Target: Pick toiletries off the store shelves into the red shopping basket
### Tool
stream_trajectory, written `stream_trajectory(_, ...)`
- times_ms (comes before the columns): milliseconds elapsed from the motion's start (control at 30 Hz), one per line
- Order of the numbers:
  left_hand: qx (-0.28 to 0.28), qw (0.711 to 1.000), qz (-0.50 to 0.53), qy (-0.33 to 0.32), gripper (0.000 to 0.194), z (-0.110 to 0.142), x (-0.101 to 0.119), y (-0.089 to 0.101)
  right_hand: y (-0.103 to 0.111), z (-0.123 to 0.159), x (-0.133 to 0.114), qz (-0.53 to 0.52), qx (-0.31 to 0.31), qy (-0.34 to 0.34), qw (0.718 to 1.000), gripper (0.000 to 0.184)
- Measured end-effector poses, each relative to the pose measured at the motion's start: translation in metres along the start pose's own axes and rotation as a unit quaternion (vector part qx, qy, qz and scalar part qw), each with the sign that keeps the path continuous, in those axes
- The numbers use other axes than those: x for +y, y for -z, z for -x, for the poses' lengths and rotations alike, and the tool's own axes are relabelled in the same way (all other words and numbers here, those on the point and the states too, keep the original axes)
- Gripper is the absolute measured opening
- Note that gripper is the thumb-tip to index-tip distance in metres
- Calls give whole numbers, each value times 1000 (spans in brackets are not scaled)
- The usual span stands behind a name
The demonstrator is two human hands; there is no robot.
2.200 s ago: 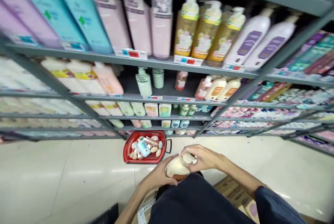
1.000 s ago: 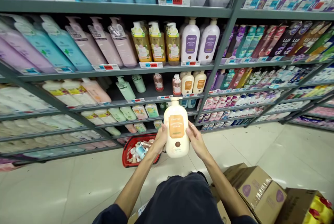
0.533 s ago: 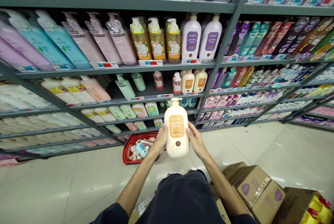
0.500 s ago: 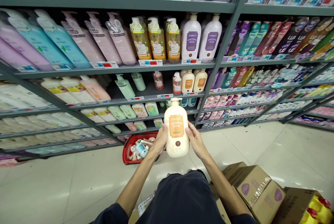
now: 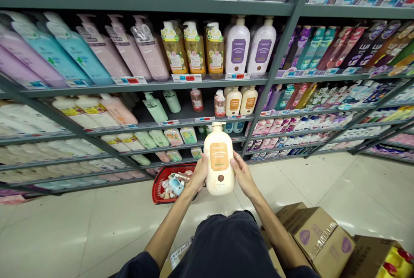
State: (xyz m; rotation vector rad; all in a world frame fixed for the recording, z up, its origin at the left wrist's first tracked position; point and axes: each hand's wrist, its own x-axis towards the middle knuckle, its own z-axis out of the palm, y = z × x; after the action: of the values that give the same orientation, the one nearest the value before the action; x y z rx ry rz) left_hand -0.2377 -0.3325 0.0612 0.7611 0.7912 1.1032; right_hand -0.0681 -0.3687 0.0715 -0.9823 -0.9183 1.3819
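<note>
Between my two hands is a large cream-coloured body wash bottle (image 5: 220,183) with an orange label and a cream cap, held nearly upright with its label towards me. My left hand (image 5: 199,173) grips its left side, and my right hand (image 5: 242,174), with a ring on one finger, grips the right side. Behind the bottle, on a shelf, stand similar bottles with orange labels (image 5: 233,102). A red shopping basket (image 5: 158,189) rests on the floor left of my left hand, with several bottles and other items inside.
Grey shelves (image 5: 145,5) full of pump bottles and toiletries rise ahead. Yellow pump bottles (image 5: 195,53) and white bottles with purple labels (image 5: 237,51) share one row. Cardboard boxes (image 5: 318,230) stand on the tiled floor (image 5: 61,230) at lower right; an opened box (image 5: 365,252) holds yellow-and-red packages.
Almost nothing differs. Both hands keep the bottle in the same place, and the view has shifted very slightly.
</note>
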Motion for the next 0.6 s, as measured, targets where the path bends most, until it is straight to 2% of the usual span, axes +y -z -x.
stream_trajectory(300, 1, 1000, -5, 2, 98, 2, 3, -2, 0, -1, 0, 7, -3, 4, 1000, 85)
stream_trajectory(400, 10, 1000, -5, 4, 93, 1, 5, -2, -1, -1, 0, 6, -5, 3, 1000, 85)
stream_trajectory(500, 12, 1000, -13, 6, 86, 2, 1, 4, -3, -1, 2, 3, -3, -3, 1000, 82)
stream_trajectory(600, 19, 1000, -22, 8, 87, 5, -13, 16, -5, 1, 12, 2, -4, -14, 1000, 80)
